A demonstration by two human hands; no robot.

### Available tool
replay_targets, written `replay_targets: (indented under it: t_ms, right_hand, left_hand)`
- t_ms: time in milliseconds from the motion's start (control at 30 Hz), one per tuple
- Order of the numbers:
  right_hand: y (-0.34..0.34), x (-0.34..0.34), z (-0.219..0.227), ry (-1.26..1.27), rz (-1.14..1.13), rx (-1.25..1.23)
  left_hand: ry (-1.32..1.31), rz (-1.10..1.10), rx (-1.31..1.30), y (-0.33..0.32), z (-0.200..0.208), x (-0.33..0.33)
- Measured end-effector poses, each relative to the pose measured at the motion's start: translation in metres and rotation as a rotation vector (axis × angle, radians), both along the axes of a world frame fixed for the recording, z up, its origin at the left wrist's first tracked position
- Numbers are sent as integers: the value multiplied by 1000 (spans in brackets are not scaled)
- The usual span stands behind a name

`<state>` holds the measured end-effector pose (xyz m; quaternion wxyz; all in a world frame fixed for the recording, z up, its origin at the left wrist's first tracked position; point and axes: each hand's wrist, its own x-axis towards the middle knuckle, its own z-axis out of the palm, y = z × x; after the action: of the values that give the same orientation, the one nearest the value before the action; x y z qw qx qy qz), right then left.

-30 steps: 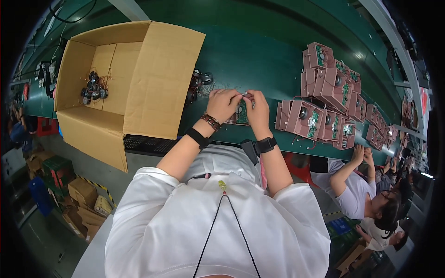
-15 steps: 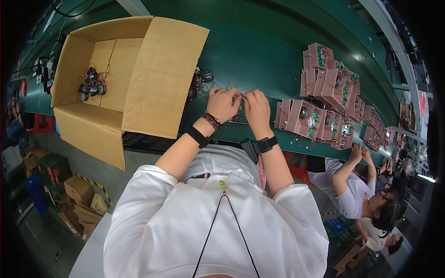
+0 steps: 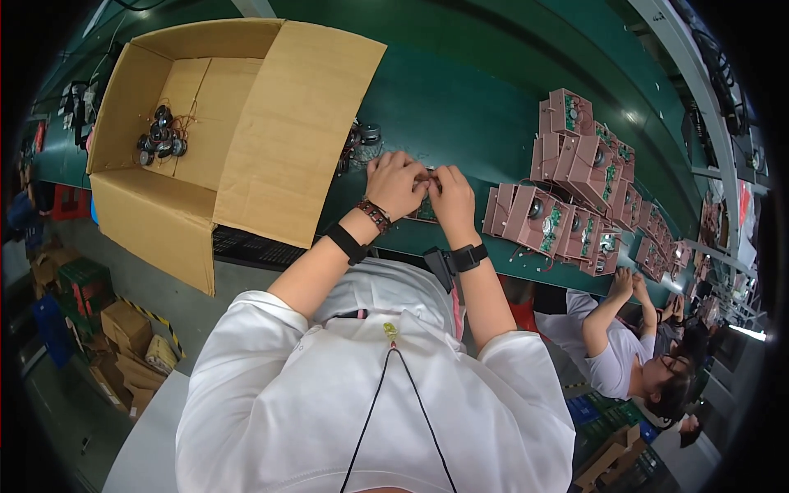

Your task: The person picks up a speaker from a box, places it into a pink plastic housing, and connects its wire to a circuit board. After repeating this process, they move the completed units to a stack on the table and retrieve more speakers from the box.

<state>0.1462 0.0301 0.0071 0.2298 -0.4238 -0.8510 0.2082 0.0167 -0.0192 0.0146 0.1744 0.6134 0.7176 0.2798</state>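
My left hand (image 3: 396, 186) and my right hand (image 3: 453, 197) meet at the fingertips over the green bench. Both are closed in a pinch, and whatever small thing lies between the fingertips is hidden. Just below them a green circuit board (image 3: 425, 211) shows in part, mostly covered by my hands. Beyond my left hand, some small round black speakers (image 3: 370, 133) with thin wires lie by the box flap.
A large open cardboard box (image 3: 300, 123) at the left holds several small wired speakers (image 3: 164, 135). To the right, pink housings (image 3: 534, 218) with green boards stand in stacked rows. A co-worker's hands (image 3: 626, 284) are at the bench farther right.
The whole view has shifted slightly. My hands stay together at the same spot, and the right fingers have curled in more, covering more of the circuit board.
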Motion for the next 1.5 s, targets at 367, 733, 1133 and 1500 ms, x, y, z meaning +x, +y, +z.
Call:
replay_targets:
  t_ms: [367, 733, 1133, 1500]
  right_hand:
    - [5, 9, -24, -63, -131, 20]
    - [0, 7, -49, 38, -306, -170]
    - [1, 6, -21, 33, -101, -63]
    - [-9, -3, -22, 365, -267, -299]
  left_hand:
    - [-178, 331, -73, -31, -33, -12]
    - [-279, 279, -242, -48, -50, 3]
    - [-113, 177, 165, -24, -10, 0]
    - [-142, 20, 138, -6, -19, 11]
